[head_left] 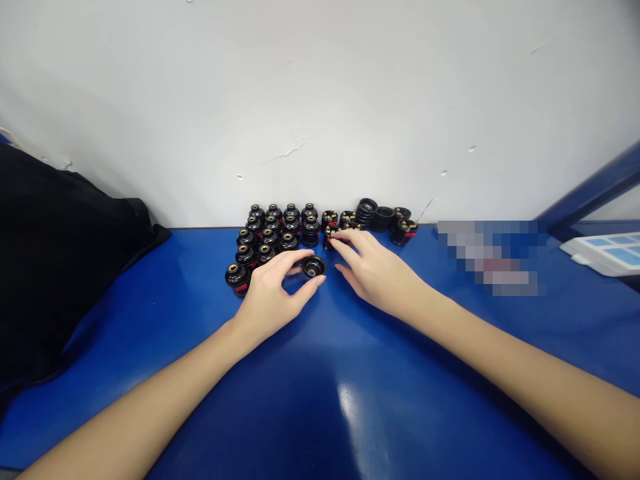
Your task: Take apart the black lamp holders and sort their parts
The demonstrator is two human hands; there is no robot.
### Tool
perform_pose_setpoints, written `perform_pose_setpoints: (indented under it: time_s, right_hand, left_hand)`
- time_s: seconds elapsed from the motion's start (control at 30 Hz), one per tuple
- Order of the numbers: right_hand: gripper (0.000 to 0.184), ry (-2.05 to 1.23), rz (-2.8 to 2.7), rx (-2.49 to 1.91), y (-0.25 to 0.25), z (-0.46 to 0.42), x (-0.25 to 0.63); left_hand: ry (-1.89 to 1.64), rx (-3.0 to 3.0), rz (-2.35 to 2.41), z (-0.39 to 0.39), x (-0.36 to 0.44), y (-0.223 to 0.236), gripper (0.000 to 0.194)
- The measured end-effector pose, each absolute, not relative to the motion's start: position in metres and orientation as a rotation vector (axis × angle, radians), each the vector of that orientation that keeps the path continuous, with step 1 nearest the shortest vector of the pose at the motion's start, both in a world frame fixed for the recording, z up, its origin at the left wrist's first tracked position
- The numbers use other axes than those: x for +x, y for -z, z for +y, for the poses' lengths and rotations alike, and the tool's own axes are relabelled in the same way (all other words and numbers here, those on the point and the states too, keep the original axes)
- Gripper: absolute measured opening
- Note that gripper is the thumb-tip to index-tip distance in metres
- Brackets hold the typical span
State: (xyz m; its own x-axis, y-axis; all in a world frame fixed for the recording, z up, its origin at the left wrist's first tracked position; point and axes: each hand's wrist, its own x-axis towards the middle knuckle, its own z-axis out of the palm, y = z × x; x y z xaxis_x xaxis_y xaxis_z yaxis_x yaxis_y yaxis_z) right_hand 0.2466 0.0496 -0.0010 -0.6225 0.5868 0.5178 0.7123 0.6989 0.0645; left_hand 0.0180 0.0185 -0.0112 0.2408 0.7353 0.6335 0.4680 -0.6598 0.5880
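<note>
My left hand (273, 287) is closed around a black lamp holder cap (314, 267), with thumb and fingers on opposite sides of its rim. The cap's hollow side faces up and a metal fitting shows inside. My right hand (373, 270) is beside a black lamp socket body (330, 238) with brass terminals and a red mark. Its fingertips are at that body's edge, while the thumb stays apart below them. Left of the hands, assembled black lamp holders (269, 238) stand upright in close rows. My right hand partly hides several more socket bodies.
Black threaded shells (367, 211) and another socket body (404, 232) stand along the white wall (310, 120). Black cloth (65, 253) lies at the left of the blue table (200, 393). A white tray with blue compartments (607, 252) is at the right, near a blurred-out patch.
</note>
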Motion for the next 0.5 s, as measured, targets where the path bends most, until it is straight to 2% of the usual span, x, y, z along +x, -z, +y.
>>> perform_pose_setpoints:
  time_s: [0.13,0.27,0.5]
  right_hand:
    - [0.034,0.32,-2.419,-0.925,-0.006,0.051,0.243]
    - [0.028,0.038,-2.404,-0.774,-0.01,0.043,0.243]
    - [0.016,-0.047,-2.395,-0.579,-0.005,0.038,0.247]
  left_hand:
    - [-1.355,2.126,1.127,0.018,0.018,0.013,0.047]
    - [-1.346,2.0,1.08,0.019,0.018,0.015,0.059]
    - [-1.333,2.056,1.006,0.017,0.017,0.015,0.058]
